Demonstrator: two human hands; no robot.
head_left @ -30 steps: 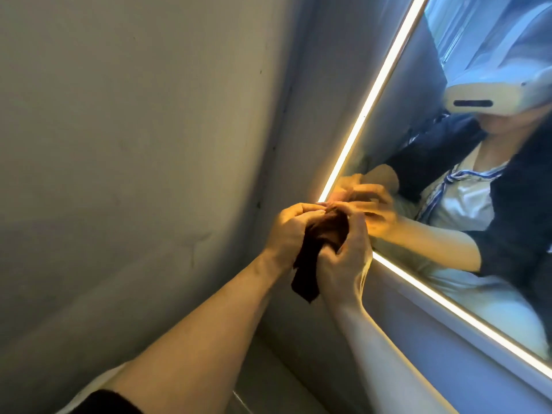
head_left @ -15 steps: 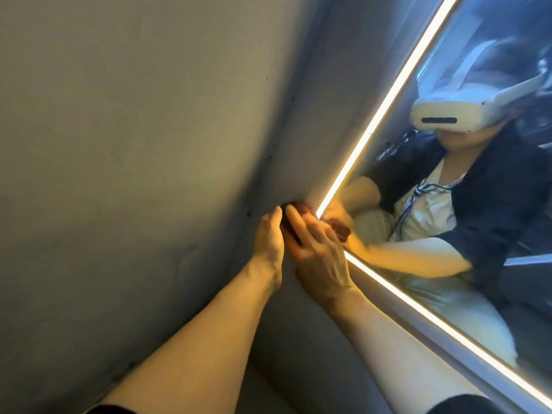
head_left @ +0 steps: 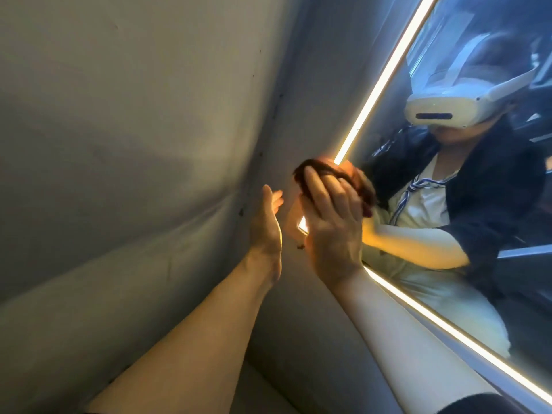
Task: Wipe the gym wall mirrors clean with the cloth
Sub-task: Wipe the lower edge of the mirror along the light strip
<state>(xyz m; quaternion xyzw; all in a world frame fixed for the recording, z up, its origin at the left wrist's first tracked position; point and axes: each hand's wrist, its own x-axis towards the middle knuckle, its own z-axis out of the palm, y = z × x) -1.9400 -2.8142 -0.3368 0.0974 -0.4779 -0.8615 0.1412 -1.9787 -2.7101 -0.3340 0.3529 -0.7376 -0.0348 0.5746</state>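
Down at the lower corner of the mirror (head_left: 478, 219), right where the two glowing light strips (head_left: 385, 76) meet, the right hand (head_left: 331, 222) is up against the glass with the cloth (head_left: 310, 170) under it. That cloth is a dark brown bundle, and it shows above the fingertips and along the far side of the hand, bunched between the fingers and the mirror's corner. The fingers lie long and only gently bent over it, pressing it flat to the surface; whether the thumb has a pinch on it as well, I cannot tell, because the hand hides that side and the whole area is a little blurred.

Just beside it, the left hand (head_left: 267, 225) stands edge-on and open, fingers straight and together, palm turned toward the right hand. It holds nothing. A bright sliver of the light strip shines through the narrow gap between the two hands, so they are close but apart.

Both forearms reach up from the bottom of the view, bare, with a dark sleeve (head_left: 475, 404) just showing at the right arm's lower end. Left of the mirror frame runs a plain grey wall (head_left: 119, 144). The glass reflects the person in a white headset (head_left: 439, 106), dark jacket and pale top, with the reflected arm meeting the cloth.
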